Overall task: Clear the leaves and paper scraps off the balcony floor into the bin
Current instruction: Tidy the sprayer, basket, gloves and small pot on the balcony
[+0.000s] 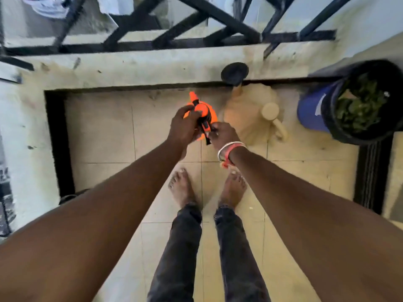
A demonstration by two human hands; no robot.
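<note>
Two bare arms reach out over the tiled balcony floor (104, 131), which is edged by a stained concrete ledge (152, 66) under a black metal railing (196, 40). At the right edge of the floor stands the blue bin (309, 110) with a black liner, and green leaves (359, 110) lie inside it. A cream watering can (250, 114) sits on the tiles just beside the bin, below a round black object (234, 73) on the ledge. Left of the can, both hands hold up an orange spray bottle (201, 109). The left hand (184, 127) curls around its top. The right hand (224, 134) pinches the black handle at the near side. Bangles (231, 149) ring the right wrist, and two bare feet stand on the tiles below.
</note>
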